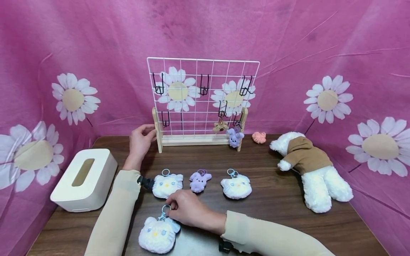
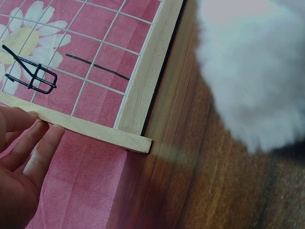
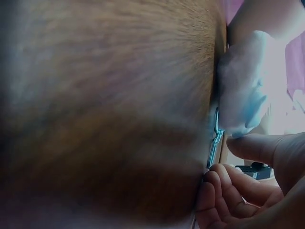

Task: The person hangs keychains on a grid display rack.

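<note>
My left hand [image 1: 141,142] is at the left wooden post [image 2: 86,125] of a white wire grid rack [image 1: 196,106], its thumb and fingertips holding the post's edge. Low in front, my right hand [image 1: 190,209] has curled fingers at the blue key ring [image 1: 166,209] of a white cat-face plush keychain [image 1: 158,234]. In the right wrist view this ring [image 3: 214,148] shows between thumb and fingertips, close to the table. Farther back lie two more cat-face keychains, one left [image 1: 167,185] and one right [image 1: 236,186], with a purple bunny keychain [image 1: 200,181] between them.
Black hooks [image 1: 204,85] hang on the grid; at its lower right are a brown plush charm [image 1: 220,126] and another purple bunny [image 1: 235,138]. A white tissue box [image 1: 83,181] stands left. A pink heart-like piece [image 1: 258,137] and white plush toy in brown [image 1: 312,167] lie right.
</note>
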`<state>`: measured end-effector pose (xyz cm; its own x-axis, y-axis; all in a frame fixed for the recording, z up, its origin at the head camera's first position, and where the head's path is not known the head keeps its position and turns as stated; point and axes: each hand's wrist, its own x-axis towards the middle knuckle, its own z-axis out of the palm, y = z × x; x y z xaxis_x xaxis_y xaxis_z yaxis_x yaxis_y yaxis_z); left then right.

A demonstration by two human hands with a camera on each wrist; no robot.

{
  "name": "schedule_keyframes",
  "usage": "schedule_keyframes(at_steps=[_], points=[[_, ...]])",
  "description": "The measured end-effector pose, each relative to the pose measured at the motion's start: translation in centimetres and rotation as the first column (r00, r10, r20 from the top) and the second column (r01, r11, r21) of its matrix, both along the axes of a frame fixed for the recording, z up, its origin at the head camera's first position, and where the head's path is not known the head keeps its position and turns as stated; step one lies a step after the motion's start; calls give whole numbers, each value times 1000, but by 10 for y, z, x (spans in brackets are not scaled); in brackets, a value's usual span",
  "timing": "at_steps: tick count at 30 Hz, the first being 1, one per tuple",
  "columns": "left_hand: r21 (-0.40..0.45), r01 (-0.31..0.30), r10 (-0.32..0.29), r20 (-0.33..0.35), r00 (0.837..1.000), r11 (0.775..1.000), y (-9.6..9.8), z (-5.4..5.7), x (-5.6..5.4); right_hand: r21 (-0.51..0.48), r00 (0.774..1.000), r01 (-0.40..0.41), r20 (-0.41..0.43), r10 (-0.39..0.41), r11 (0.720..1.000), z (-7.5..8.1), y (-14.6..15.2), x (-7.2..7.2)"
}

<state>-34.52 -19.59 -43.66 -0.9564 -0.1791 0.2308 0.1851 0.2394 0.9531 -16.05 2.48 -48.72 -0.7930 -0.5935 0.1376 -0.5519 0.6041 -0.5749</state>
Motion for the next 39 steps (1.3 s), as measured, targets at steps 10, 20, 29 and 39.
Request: schedule_keyframes(at_steps=[10, 20, 29, 39], points=[[6, -8, 8, 8, 1000, 1000, 0, 0, 1, 99, 999, 39, 23, -41, 994, 28, -8, 11], [10, -3, 3, 11, 1000, 1000, 0, 1, 1, 166, 999, 17, 28, -22, 986, 33, -11, 9], [9, -5, 5, 5, 1000, 1000, 1, 0, 0, 169, 996, -13, -85, 27, 986, 4, -9, -2], [4, -5, 5, 3, 1000, 1000, 0, -1, 0, 223, 999, -11, -37, 20, 975, -11, -8, -6]])
